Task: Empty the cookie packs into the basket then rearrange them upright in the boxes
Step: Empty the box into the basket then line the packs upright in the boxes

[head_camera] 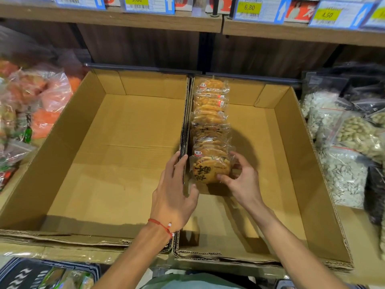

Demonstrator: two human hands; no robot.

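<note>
Gripping front cookie pack (pixel 211 170), right hand (pixel 239 180); left hand (pixel 175 197) just beside.

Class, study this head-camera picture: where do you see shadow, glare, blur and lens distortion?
Head view: a dark shadow lies on the floor of the right box around the right hand, which holds the front cookie pack; glare glints on the pack wrappers; the orange snack bags at the left edge are blurred; the wide lens bows the shelf edge and box walls.
</note>
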